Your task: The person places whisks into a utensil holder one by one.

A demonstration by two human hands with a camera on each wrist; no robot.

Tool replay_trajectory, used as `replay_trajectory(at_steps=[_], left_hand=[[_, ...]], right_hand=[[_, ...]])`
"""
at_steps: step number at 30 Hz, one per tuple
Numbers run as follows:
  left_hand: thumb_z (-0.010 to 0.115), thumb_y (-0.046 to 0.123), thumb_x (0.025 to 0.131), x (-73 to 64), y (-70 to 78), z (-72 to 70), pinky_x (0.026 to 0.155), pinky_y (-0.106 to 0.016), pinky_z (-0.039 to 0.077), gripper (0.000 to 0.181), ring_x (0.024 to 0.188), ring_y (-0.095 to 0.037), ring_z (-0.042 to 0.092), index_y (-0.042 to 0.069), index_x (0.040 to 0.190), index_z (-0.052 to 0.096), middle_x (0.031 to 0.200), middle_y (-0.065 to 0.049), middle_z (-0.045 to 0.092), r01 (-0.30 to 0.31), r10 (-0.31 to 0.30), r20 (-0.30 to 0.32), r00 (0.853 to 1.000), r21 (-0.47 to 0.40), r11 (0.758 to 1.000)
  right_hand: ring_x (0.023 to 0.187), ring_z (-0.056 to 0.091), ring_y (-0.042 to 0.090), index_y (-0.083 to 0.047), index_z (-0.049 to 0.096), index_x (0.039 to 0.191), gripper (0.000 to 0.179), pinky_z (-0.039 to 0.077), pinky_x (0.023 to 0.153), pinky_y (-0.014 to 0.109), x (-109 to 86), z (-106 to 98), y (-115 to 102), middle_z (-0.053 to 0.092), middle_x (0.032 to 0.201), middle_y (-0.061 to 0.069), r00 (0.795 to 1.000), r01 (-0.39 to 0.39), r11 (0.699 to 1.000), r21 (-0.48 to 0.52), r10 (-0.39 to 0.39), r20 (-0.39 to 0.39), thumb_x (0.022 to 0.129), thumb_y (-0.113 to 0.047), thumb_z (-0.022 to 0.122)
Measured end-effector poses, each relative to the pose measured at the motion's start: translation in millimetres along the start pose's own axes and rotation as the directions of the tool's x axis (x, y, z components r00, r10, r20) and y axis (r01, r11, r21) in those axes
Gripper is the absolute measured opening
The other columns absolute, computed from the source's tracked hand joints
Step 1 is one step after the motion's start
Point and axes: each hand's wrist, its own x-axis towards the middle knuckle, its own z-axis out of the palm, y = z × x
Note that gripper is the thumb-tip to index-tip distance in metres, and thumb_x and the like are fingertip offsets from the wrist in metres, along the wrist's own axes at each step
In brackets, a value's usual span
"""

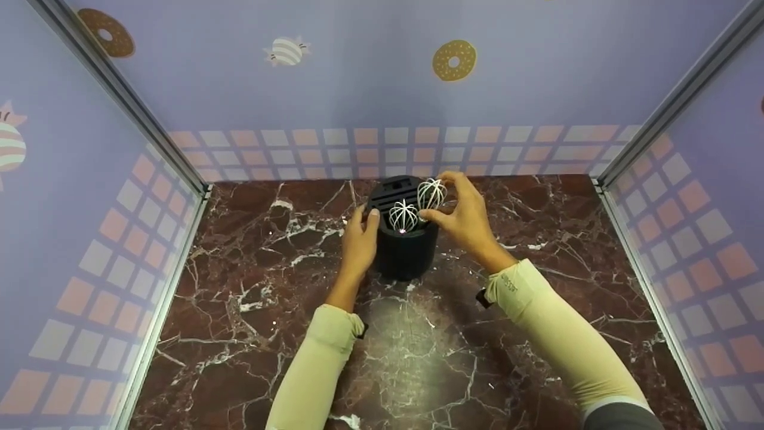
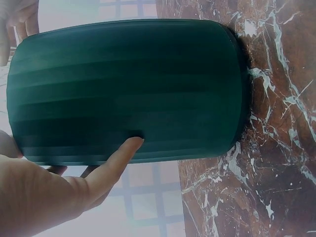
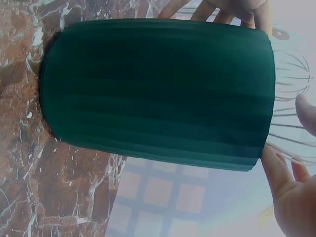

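Observation:
A dark green, ribbed utensil holder (image 1: 406, 254) stands upright on the marbled surface, its black top cut with slots. Two wire whisks rise from it, heads up: a front whisk (image 1: 403, 215) near the rim and a right whisk (image 1: 431, 194) beside it. My left hand (image 1: 359, 239) grips the holder's left side, thumb at the rim; the left wrist view shows a finger lying along the ribbed wall (image 2: 133, 84). With thumb and fingers on either side of its wires, my right hand (image 1: 468, 215) holds the right whisk. Whatever of the whisks is inside the holder is hidden.
The dark red marbled tabletop (image 1: 268, 334) runs back to a lilac wall (image 1: 370, 77) printed with sweets and checks. Side panels (image 1: 77, 251) in metal frames close in the left and right.

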Motion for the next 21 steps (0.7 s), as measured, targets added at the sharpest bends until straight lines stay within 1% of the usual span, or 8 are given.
replay_trajectory(at_steps=[3, 7, 10, 12, 15, 18, 21], left_hand=[[0.048, 0.042, 0.106, -0.5, 0.2, -0.6, 0.110, -0.047, 0.047, 0.055, 0.130, -0.033, 0.060, 0.009, 0.150, 0.050, 0.145, -0.019, 0.057, -0.015, 0.015, 0.006, 1.000, -0.009, 1.000], [0.048, 0.039, 0.107, -0.4, -0.1, -0.9, 0.108, -0.046, 0.048, 0.050, 0.127, -0.032, 0.062, 0.010, 0.147, 0.053, 0.140, -0.017, 0.060, -0.036, 0.037, 0.010, 0.999, -0.024, 0.999], [0.048, 0.038, 0.107, -0.1, -0.5, -0.6, 0.108, -0.046, 0.048, 0.049, 0.127, -0.032, 0.062, 0.010, 0.147, 0.054, 0.141, -0.018, 0.060, -0.033, 0.033, 0.004, 0.999, -0.027, 0.999], [0.049, 0.038, 0.107, 0.0, -0.6, -0.3, 0.108, -0.045, 0.048, 0.050, 0.127, -0.033, 0.062, 0.009, 0.147, 0.053, 0.141, -0.018, 0.059, -0.027, 0.027, 0.001, 1.000, -0.028, 0.999], [0.049, 0.038, 0.106, -0.1, -0.5, 0.1, 0.109, -0.045, 0.048, 0.052, 0.127, -0.033, 0.062, 0.008, 0.148, 0.052, 0.143, -0.019, 0.058, -0.017, 0.017, -0.006, 1.000, -0.023, 1.000], [0.050, 0.038, 0.106, -0.2, -0.2, 0.2, 0.110, -0.046, 0.047, 0.053, 0.128, -0.034, 0.061, 0.008, 0.149, 0.052, 0.144, -0.020, 0.057, -0.015, 0.015, -0.009, 1.000, -0.019, 1.000], [0.050, 0.039, 0.106, -0.4, 0.1, 0.2, 0.111, -0.046, 0.046, 0.054, 0.129, -0.035, 0.061, 0.007, 0.149, 0.051, 0.146, -0.020, 0.056, -0.013, 0.013, -0.007, 1.000, -0.018, 1.000]], right_hand=[[0.107, 0.066, 0.023, -0.005, 0.056, 0.129, 0.072, 0.060, 0.083, 0.026, 0.2, -1, 1, 0.063, 0.118, 0.008, 0.999, 0.000, 1.000, -0.031, 0.001, 0.034, 0.070, -0.019, 0.094], [0.114, 0.064, 0.027, -0.007, 0.056, 0.131, 0.073, 0.059, 0.088, 0.027, 0.4, -1, 0, 0.060, 0.125, 0.009, 0.997, -0.001, 0.998, -0.062, 0.006, 0.076, 0.070, -0.018, 0.094], [0.117, 0.063, 0.028, -0.006, 0.057, 0.131, 0.073, 0.059, 0.089, 0.025, 0.2, 0, 1, 0.059, 0.127, 0.010, 0.995, 0.009, 0.997, -0.072, -0.002, 0.100, 0.068, -0.016, 0.094], [0.116, 0.063, 0.029, -0.006, 0.058, 0.130, 0.072, 0.059, 0.088, 0.024, -0.4, 1, 2, 0.060, 0.125, 0.011, 0.993, 0.030, 0.997, -0.069, -0.022, 0.116, 0.068, -0.014, 0.094], [0.114, 0.064, 0.028, -0.005, 0.059, 0.127, 0.069, 0.058, 0.088, 0.023, -1.8, 2, 5, 0.060, 0.121, 0.013, 0.989, 0.082, 0.993, -0.079, -0.071, 0.131, 0.068, -0.014, 0.095], [0.112, 0.064, 0.028, -0.004, 0.059, 0.124, 0.067, 0.058, 0.089, 0.023, -3.0, 2, 9, 0.061, 0.117, 0.012, 0.984, 0.127, 0.988, -0.084, -0.115, 0.135, 0.069, -0.016, 0.095], [0.112, 0.065, 0.028, -0.003, 0.059, 0.122, 0.068, 0.058, 0.091, 0.024, -3.7, 1, 13, 0.061, 0.116, 0.012, 0.981, 0.149, 0.986, -0.075, -0.137, 0.137, 0.068, -0.020, 0.095]])
